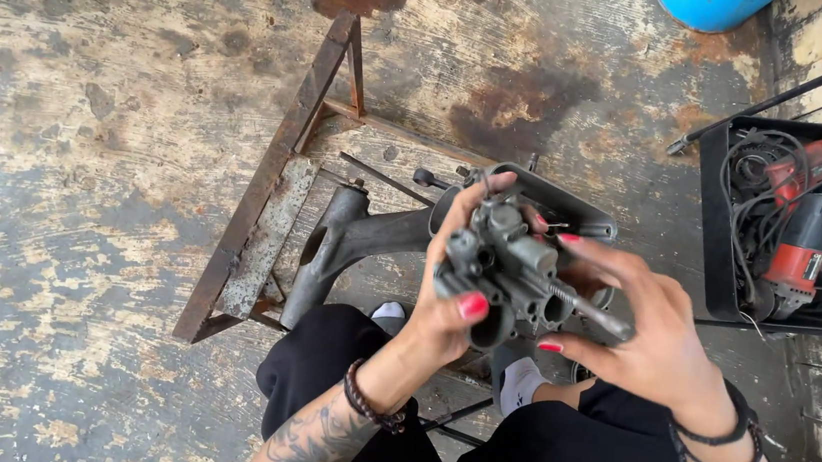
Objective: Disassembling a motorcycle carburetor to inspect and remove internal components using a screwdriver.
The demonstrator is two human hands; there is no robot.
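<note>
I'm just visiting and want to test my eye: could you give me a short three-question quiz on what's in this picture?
1. True or false: both hands hold the grey metal engine part.
2. What lies in the black crate on the right?
A. a red power tool with a cable
B. a pile of bottles
C. a folded cloth
3. Fill in: the rusty metal frame lies on the worn ____.

Key
1. True: the left hand grips it from one side, and the right hand touches it with its fingertips.
2. A: the red power tool.
3. Floor.
</note>
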